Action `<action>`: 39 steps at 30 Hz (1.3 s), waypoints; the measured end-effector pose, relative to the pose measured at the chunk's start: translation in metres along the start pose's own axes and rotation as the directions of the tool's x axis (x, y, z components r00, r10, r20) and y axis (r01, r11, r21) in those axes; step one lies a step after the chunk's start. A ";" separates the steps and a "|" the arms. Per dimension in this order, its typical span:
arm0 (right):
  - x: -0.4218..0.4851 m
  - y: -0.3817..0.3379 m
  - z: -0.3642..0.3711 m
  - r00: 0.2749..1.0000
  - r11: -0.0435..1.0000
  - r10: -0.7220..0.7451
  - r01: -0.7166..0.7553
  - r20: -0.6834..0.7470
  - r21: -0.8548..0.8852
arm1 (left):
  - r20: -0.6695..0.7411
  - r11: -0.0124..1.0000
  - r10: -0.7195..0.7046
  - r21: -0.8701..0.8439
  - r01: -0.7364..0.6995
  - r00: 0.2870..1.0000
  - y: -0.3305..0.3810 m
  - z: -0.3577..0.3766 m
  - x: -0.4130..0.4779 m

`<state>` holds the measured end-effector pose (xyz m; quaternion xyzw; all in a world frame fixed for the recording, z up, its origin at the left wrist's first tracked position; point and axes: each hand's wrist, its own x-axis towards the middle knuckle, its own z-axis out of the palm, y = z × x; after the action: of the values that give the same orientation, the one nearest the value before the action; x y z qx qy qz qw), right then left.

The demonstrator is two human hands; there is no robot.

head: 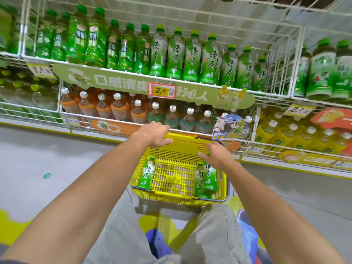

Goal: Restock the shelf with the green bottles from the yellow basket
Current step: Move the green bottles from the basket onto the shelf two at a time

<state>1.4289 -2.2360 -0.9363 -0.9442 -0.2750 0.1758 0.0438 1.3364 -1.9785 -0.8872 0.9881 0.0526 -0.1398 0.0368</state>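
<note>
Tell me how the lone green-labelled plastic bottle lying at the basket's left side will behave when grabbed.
The green-labelled plastic bottle lies on its side, so a nudge would probably roll it across the yellow slotted basket. It looks full, so likely fairly heavy. Its glossy label may feel slippery.

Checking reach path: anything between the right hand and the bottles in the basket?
Nothing visible. The right hand is inside the open-topped basket, just above the two bottles at its right side. A third bottle lies at the left. The left hand grips the far rim.

A shop: price tags (162,90) on stocked drink shelves (133,76).
</note>
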 end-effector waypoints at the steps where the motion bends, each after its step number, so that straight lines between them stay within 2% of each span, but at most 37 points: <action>1: 0.004 0.005 0.009 0.999 1.000 0.020 -0.020 0.025 -0.001 | 0.006 1.000 0.002 0.002 -0.002 1.000 -0.004 0.007 0.002; 7: 0.023 0.027 0.043 0.991 0.996 0.087 -0.084 0.106 -0.037 | 0.086 0.999 -0.041 -0.007 0.042 0.995 -0.030 0.052 0.013; 19: 0.063 0.051 0.082 0.981 0.985 0.160 -0.166 0.106 0.055 | 0.276 0.982 -0.114 -0.116 0.151 0.954 -0.054 0.139 0.051; 29: 0.079 0.062 0.114 0.974 0.974 0.220 -0.217 -0.059 0.060 | 0.439 0.867 -0.255 -0.290 0.404 0.861 -0.070 0.212 0.112; 32: 0.081 0.064 0.123 0.968 0.977 0.215 -0.214 -0.128 0.024 | 0.450 0.841 -0.268 -0.322 0.434 0.852 -0.072 0.237 0.121; 35: 0.083 0.066 0.125 0.967 0.979 0.201 -0.205 -0.159 -0.010 | 0.395 0.835 -0.306 -0.326 0.444 0.866 -0.070 0.250 0.125; 39: 0.084 0.066 0.121 0.966 0.982 0.190 -0.190 -0.178 0.017 | 0.444 0.780 -0.289 -0.404 0.478 0.848 -0.066 0.259 0.128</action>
<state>1.4850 -2.2485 -1.0873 -0.9781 -0.1784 0.0938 0.0513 1.3805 -1.9239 -1.1745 0.8690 0.2828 -0.3030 0.2704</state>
